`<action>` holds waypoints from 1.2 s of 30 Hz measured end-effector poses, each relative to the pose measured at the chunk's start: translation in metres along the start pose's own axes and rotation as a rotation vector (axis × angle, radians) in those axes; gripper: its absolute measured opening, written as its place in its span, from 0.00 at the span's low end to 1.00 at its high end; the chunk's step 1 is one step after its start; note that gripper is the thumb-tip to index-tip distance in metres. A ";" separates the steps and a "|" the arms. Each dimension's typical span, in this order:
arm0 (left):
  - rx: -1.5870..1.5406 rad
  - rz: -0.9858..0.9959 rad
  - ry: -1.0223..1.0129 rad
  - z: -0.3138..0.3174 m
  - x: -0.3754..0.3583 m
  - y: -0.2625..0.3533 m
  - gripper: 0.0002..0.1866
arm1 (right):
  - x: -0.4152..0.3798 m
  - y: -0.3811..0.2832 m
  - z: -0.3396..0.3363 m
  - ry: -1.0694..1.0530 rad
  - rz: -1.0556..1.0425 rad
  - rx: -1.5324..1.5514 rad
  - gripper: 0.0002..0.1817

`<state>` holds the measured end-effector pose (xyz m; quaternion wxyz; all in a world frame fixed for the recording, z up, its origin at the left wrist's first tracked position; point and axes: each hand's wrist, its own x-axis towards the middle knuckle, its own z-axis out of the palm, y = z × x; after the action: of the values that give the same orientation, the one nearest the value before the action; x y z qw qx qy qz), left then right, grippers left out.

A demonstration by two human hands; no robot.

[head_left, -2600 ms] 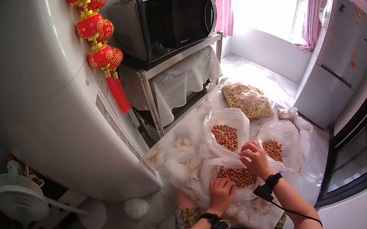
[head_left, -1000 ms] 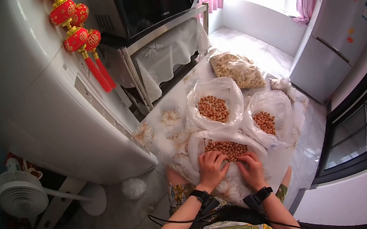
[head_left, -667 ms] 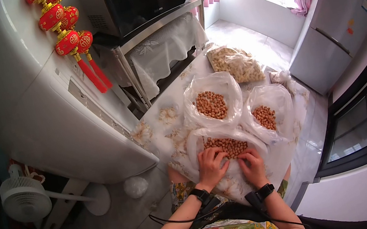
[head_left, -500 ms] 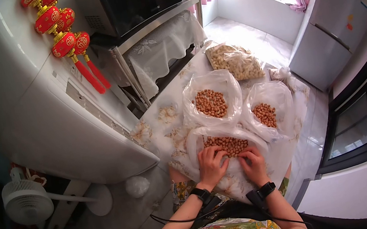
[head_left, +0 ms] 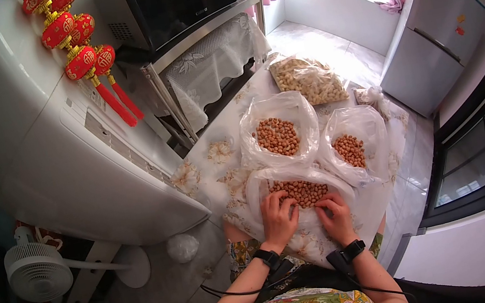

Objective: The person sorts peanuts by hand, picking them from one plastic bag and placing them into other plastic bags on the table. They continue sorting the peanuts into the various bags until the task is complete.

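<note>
Reddish-brown shelled peanuts (head_left: 304,192) lie in the nearest clear plastic bag (head_left: 254,191), whose mouth is rolled open. At the bag's left front, my left hand (head_left: 278,217) rests with its fingers curled and drawn together over the peanuts. My right hand (head_left: 334,214) is at the front right of the same bag, thumb and fingers bent together at the edge of the pile. Whatever sits between the fingertips of either hand is too small to make out. Two more open bags of peanuts, a back-left bag (head_left: 248,121) and a right-hand bag (head_left: 373,129), stand just beyond.
A full bag of paler peanuts (head_left: 307,79) lies at the far end of the patterned table (head_left: 211,173), near a small knotted bag (head_left: 373,97). A white appliance (head_left: 127,190) borders the left side. On the floor stands a fan (head_left: 38,272); a fridge (head_left: 430,43) is at far right.
The left fingers have shifted slightly over the peanuts and look a little more drawn together. My right hand stays almost in place. The whole view has moved slightly.
</note>
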<state>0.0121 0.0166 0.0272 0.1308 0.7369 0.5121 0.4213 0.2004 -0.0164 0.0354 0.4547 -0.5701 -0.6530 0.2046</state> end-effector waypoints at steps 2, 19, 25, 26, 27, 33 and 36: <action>0.004 0.006 0.002 -0.001 0.000 0.001 0.11 | 0.000 0.001 0.000 0.007 -0.015 -0.003 0.06; 0.019 0.025 -0.028 -0.001 0.000 -0.001 0.07 | 0.001 -0.001 -0.001 0.007 -0.035 -0.007 0.07; 0.002 0.015 -0.031 0.000 -0.001 -0.003 0.07 | 0.001 -0.001 -0.001 -0.002 -0.016 -0.011 0.07; -0.001 0.013 -0.032 0.000 -0.001 -0.003 0.07 | 0.000 -0.001 -0.001 -0.001 -0.016 -0.011 0.07; -0.004 0.011 -0.033 0.000 -0.001 -0.003 0.07 | 0.000 -0.001 -0.001 -0.004 -0.013 -0.012 0.07; -0.022 -0.001 -0.031 0.001 -0.001 -0.004 0.07 | 0.000 -0.001 -0.001 -0.004 -0.013 -0.011 0.07; -0.023 -0.005 -0.034 0.001 -0.001 -0.004 0.07 | 0.000 -0.002 -0.001 -0.010 -0.002 -0.004 0.07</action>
<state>0.0101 0.0175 0.0234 0.1492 0.7413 0.5066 0.4142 0.2006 -0.0167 0.0376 0.4504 -0.5695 -0.6562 0.2055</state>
